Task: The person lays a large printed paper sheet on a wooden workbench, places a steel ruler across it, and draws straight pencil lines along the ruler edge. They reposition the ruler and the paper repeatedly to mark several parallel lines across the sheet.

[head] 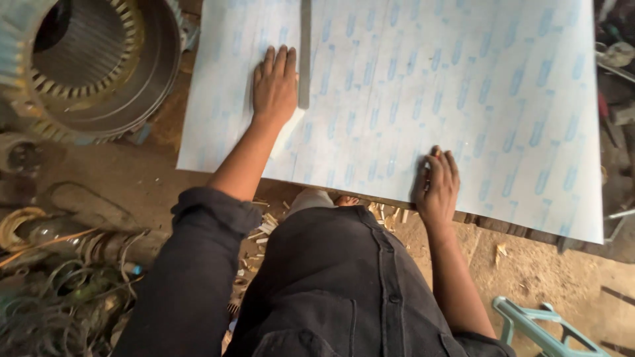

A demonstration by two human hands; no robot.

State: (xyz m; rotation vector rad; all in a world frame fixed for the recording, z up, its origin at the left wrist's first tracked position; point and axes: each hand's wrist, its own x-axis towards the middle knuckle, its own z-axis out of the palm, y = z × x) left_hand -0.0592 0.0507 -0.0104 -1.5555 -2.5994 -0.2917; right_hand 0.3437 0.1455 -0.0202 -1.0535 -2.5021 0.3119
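Head view | left hand flat on sheet beside ruler | right hand grip flat, sheet's near edge

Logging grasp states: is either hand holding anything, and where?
Nothing gripped. Left hand lies flat on the sheet beside a grey straightedge; right hand presses the sheet's near edge.

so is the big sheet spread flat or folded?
Spread flat: the sheet lies open, left hand and right hand pressed on it.
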